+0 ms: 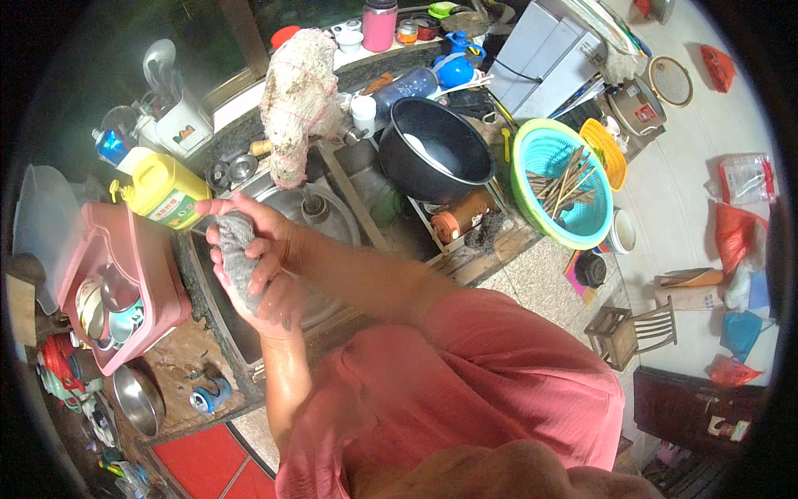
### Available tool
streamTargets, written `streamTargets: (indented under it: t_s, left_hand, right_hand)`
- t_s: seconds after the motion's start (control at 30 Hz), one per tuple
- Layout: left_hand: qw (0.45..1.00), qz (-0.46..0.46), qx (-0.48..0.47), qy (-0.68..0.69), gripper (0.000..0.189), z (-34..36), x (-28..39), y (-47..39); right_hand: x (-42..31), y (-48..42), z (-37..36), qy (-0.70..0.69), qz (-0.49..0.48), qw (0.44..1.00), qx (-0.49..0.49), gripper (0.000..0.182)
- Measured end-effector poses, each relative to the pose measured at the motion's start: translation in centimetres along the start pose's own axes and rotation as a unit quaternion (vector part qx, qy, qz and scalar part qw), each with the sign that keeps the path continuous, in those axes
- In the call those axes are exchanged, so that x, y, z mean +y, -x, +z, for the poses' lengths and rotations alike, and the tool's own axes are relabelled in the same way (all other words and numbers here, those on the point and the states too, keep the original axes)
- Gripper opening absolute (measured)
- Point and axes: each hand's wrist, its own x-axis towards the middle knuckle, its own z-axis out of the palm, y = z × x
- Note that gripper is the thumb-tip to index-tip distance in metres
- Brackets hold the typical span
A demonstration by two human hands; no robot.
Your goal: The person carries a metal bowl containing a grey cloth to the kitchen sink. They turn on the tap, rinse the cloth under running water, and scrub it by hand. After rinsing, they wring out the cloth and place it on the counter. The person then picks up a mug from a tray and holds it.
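A wet grey cloth [235, 240] is bunched and squeezed between my two hands. My right hand [271, 227] grips it from the upper right, fingers wrapped round it. From below, my left hand [274, 307] holds its lower end, and the wet skin shines. Both hands are above the left part of a metal sink [336, 209], and my forearm hides some of the basin. Behind them, the tap is wrapped in a stained whitish covering [296, 100] tied with pink string, and its metal spout [315, 209] points down into the basin.
Left of my hands stand a yellow pump bottle [165, 187] and a pink dish bin [159, 280] with bowls. A black pot [436, 150] sits over the sink's right side, near a brown bottle [467, 215]. Nested green and turquoise baskets [601, 215] hold chopsticks. A crushed can [211, 395] lies lower left.
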Motion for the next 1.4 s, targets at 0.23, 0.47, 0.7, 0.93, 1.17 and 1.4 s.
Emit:
streamTargets:
  t_s: [0.23, 0.47, 0.7, 0.93, 1.17, 1.4]
  left_hand:
    - [0.907, -0.009, 0.341, -0.246, 0.026, -0.6, 2.1, 3.3]
    - [0.684, -0.065, 0.534, -0.493, 0.015, -7.2, 2.6, 4.1]
    - [0.591, -0.041, 0.567, -0.572, 0.021, -12.6, 2.6, 5.1]
    - [0.350, 0.112, 0.331, -0.869, 0.060, -11.5, 1.5, 6.7]
    - [0.205, -0.012, 0.134, -0.970, 0.062, -5.7, -5.1, 8.6]
    - [0.412, 0.156, 0.417, -0.795, 0.036, -9.7, -4.2, 18.9]
  right_hand:
    - [-1.6, -0.1, 0.7, 0.494, 0.089, 0.855, 0.128, 0.013]
    - [2.7, 1.4, -8.7, 0.753, 0.084, 0.628, 0.177, 0.010]
    - [5.7, 3.5, -12.6, 0.870, 0.043, 0.439, 0.223, 0.014]
    - [4.8, 7.4, -16.6, 0.635, -0.042, 0.594, 0.492, 0.022]
    - [7.9, 16.5, -11.0, 0.487, 0.077, 0.827, 0.270, 0.031]
    - [9.1, 21.4, -4.7, 0.700, 0.225, 0.668, 0.110, 0.048]
